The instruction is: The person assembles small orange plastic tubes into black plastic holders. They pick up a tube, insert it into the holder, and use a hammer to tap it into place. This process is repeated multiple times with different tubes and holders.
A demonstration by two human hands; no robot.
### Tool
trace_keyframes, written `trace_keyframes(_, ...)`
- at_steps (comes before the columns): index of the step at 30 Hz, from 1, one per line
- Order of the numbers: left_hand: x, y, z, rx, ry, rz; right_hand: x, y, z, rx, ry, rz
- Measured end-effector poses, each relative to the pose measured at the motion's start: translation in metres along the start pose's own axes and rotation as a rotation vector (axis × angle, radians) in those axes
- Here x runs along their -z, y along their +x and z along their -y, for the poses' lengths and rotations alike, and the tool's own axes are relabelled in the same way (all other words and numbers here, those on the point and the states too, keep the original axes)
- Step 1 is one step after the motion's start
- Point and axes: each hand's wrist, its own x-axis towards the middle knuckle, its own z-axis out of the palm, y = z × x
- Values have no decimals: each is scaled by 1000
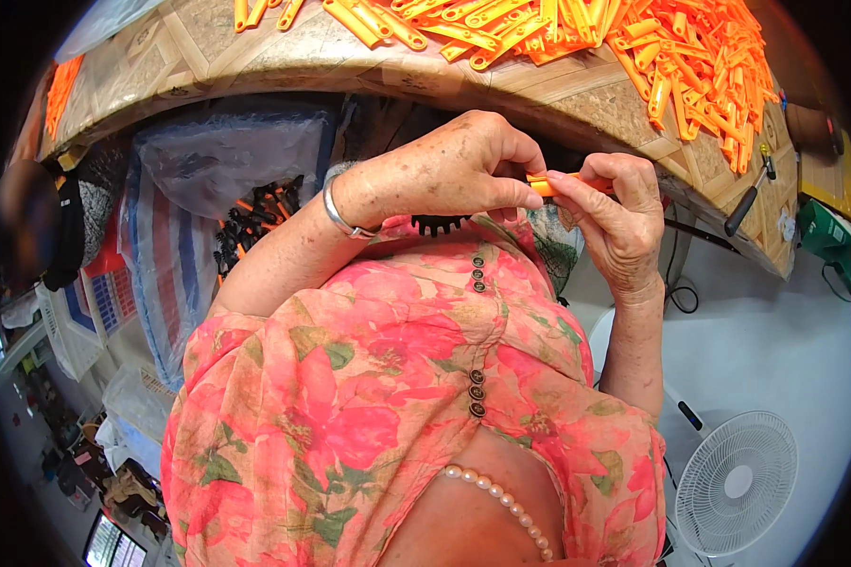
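Over my lap, just below the table edge, my left hand (468,165) and my right hand (619,203) meet at one small orange plastic handle (545,187). My left thumb and fingers pinch one end of it. The other end is gripped between my right thumb and fingers, which cover much of its length. Below my left hand a black toothed part (440,225) shows; whether that hand also holds it, I cannot tell. Similar orange plastic pieces (700,76) lie in a large heap on the table, beyond my hands and to the right.
The curved table (397,76) spans the far side. A small hammer (752,194) rests at its right edge. At left, a striped woven bag (175,255) stands by black and orange parts (260,217). A white fan (739,482) is at lower right; a person (57,222) sits far left.
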Motion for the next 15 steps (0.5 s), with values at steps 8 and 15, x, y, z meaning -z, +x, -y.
trace_keyframes(8, -3, 0, 5, -288, 412, -180, 4, 11, 11, -151, 43, 19)
trace_keyframes(15, -9, 2, 6, -371, 630, -281, 3, 9, 9, -239, 114, 198)
